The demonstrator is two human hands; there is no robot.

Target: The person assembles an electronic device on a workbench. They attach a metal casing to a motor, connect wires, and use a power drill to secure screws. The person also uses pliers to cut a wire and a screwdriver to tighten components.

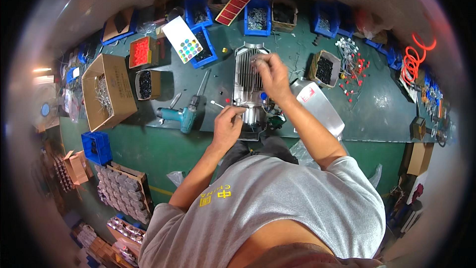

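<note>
A silvery metal unit with a slatted grille lies lengthwise at the bench's near edge, in front of my body. My right hand hovers over the grille's right side, thumb and fingers pinched; whatever is between them is too small to name. At the unit's lower left, my left hand has its fingers curled together by the round metal end. A thin white-tipped piece sticks out beside those fingers; whether they hold it is unclear. A loose silver cover with a red-and-white label lies right of the unit.
Left of the unit lies a teal power drill with a long bit. Around stand a cardboard box of metal parts, a carton of black pieces, blue bins and a sticker sheet. Red-tipped wires spread at right.
</note>
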